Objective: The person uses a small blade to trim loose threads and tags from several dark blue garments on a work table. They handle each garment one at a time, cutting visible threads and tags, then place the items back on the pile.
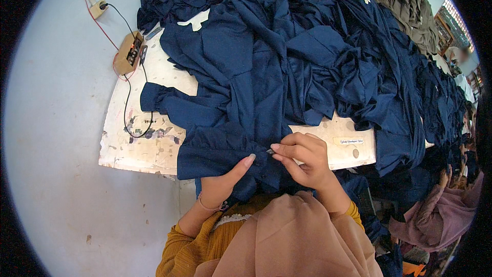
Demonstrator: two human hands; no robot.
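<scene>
A navy blue garment point(225, 107) lies spread over the table, and its gathered, cuff-like end point(207, 156) hangs at the front edge. My left hand point(221, 185) grips this end from below, thumb on top and the other fingers hidden under the cloth. Just to the right, my right hand point(307, 161) is closed in a pinch at the edge of the cloth. Between its thumb and forefinger a small dark, shiny tip point(270, 151) shows; its kind is too small to make out. Small dark round spots point(263, 175) sit on the cloth between my hands.
Heaped navy cloth point(328, 56) covers much of the worn white table point(128, 151). A grey-brown cloth pile point(394, 0) lies at the far right. At left, a brown electrical box point(128, 56) with cables stands at the table's edge. Another person's sleeve point(435, 215) shows at lower right.
</scene>
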